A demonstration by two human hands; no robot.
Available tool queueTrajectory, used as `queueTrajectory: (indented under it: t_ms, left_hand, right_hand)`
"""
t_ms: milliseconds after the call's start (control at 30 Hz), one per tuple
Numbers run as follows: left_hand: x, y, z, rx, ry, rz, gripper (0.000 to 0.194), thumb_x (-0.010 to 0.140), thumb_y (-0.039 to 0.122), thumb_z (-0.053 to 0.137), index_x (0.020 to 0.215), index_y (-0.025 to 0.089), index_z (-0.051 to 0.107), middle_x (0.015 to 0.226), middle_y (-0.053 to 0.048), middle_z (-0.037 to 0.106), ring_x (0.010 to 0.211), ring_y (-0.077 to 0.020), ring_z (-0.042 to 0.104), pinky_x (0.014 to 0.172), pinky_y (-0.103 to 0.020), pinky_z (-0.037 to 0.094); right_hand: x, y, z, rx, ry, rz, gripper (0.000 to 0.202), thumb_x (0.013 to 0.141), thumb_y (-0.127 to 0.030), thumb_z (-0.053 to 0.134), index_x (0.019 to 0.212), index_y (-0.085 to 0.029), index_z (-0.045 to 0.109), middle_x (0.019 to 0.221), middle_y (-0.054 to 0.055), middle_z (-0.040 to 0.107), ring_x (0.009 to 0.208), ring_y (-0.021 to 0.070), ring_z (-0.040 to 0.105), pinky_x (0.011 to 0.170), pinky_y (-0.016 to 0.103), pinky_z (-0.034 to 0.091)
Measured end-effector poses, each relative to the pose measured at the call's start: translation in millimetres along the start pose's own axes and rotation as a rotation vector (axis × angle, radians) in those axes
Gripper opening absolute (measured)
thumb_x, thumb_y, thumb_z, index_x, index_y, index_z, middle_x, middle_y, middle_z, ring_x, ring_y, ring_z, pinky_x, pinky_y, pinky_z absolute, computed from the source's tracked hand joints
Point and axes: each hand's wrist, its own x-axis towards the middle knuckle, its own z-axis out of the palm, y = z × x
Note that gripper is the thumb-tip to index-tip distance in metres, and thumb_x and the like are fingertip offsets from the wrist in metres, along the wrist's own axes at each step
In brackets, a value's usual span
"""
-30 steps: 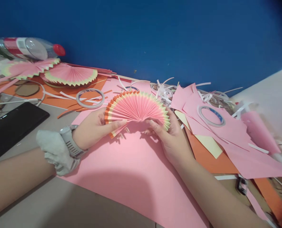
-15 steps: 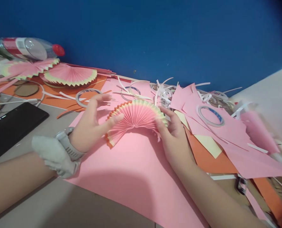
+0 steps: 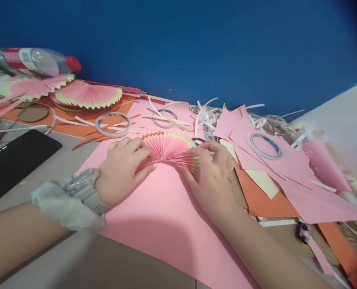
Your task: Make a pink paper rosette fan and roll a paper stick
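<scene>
A pleated pink paper fan (image 3: 169,145) with a yellow and orange zigzag edge is spread in an arc above a large pink sheet (image 3: 154,204). My left hand (image 3: 125,166) has its fingers curled over the fan's left end, thumb below, hiding that end. At the other end, my right hand (image 3: 210,170) pinches the pleats between thumb and fingers. A grey watch (image 3: 88,188) and a pale fabric band (image 3: 62,206) sit on my left wrist.
Tape rolls lie behind my left hand (image 3: 113,125) and on pink scraps (image 3: 265,145) at right. More paper fans (image 3: 89,94) and a bottle (image 3: 42,61) lie back left; a black phone (image 3: 24,160) is at left. A toy car (image 3: 303,232) sits right. A blue wall (image 3: 178,48) stands behind.
My left hand has gone from open fingers to closing over the fan's left end. My right hand has tightened at the other end, and the fan sits slightly further left with its ends drawn in.
</scene>
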Motion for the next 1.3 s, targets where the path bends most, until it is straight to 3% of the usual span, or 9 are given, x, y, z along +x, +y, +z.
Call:
queueTrajectory:
  t_ms: [100,167,300,467,767,1033,1167,1300]
  left_hand:
    - [-1,1,1.2,0.075,0.020,0.044,0.014,0.087,0.033,0.053,0.087,0.023,0.062,0.095,-0.006,0.062,0.091,-0.0281,0.051,0.078,-0.045,0.033]
    - [-2,2,1.9,0.120,0.043,0.079,0.014,0.088,0.032,0.052,0.088,0.023,0.063,0.096,-0.006,0.063,0.090,-0.0285,0.052,0.074,-0.044,0.033]
    - [-4,3,2.0,0.197,0.084,0.142,0.015,0.089,0.029,0.050,0.087,0.023,0.064,0.095,-0.005,0.064,0.088,-0.0282,0.052,0.071,-0.045,0.032]
    - [-5,5,-0.4,0.331,0.083,0.194,0.017,0.089,0.023,0.047,0.083,0.021,0.063,0.088,-0.006,0.063,0.084,-0.0281,0.053,0.071,-0.045,0.032]
    - [2,9,-6.7,0.136,-0.130,0.147,0.020,0.092,0.027,0.041,0.082,0.020,0.056,0.083,-0.005,0.057,0.078,-0.0236,0.053,0.067,-0.038,0.037]
    - [-3,13,-25.3,0.394,-0.285,0.155,0.023,0.090,0.025,0.042,0.071,0.021,0.054,0.070,-0.004,0.058,0.067,-0.0265,0.054,0.058,-0.039,0.033]
    - [-4,17,-24.5,0.386,-0.344,0.233,0.019,0.087,0.015,0.043,0.073,0.020,0.056,0.075,-0.005,0.060,0.070,-0.0264,0.054,0.060,-0.039,0.035]
    - [-4,24,-22.4,0.308,-0.379,0.237,0.020,0.086,0.017,0.042,0.070,0.020,0.054,0.073,-0.004,0.060,0.067,-0.0247,0.053,0.061,-0.040,0.036]
  right_hand:
    - [-2,-1,1,-0.086,0.026,-0.080,0.034,0.085,-0.032,0.058,0.118,-0.026,0.051,0.133,0.014,0.041,0.126,0.0343,0.033,0.096,0.052,0.029]
    - [-2,-3,1,-0.125,0.035,-0.126,0.024,0.086,-0.031,0.056,0.110,-0.027,0.056,0.134,0.012,0.043,0.127,0.0333,0.032,0.096,0.050,0.027]
    - [-2,-2,2,-0.135,-0.057,-0.162,0.008,0.088,-0.027,0.053,0.088,-0.023,0.060,0.105,0.007,0.062,0.100,0.0248,0.051,0.084,0.040,0.030]
    - [-1,-2,5,-0.155,-0.098,-0.191,0.012,0.090,-0.028,0.051,0.083,-0.019,0.057,0.085,0.004,0.063,0.083,0.0210,0.053,0.077,0.036,0.029]
    - [-3,-5,7,-0.058,-0.109,-0.259,0.013,0.091,-0.022,0.046,0.082,-0.018,0.055,0.080,0.004,0.061,0.072,0.0178,0.053,0.071,0.032,0.029]
    - [-4,-8,4,-0.201,-0.111,-0.249,0.015,0.090,-0.026,0.047,0.079,-0.018,0.055,0.079,0.004,0.060,0.074,0.0215,0.051,0.070,0.034,0.029]
    - [-4,-11,4,-0.216,-0.129,-0.274,0.019,0.091,-0.024,0.044,0.076,-0.018,0.054,0.074,0.004,0.059,0.072,0.0214,0.051,0.067,0.034,0.027]
    - [-6,-18,3,-0.168,-0.193,-0.234,0.019,0.090,-0.021,0.043,0.074,-0.019,0.052,0.074,0.003,0.059,0.066,0.0190,0.049,0.064,0.032,0.024]
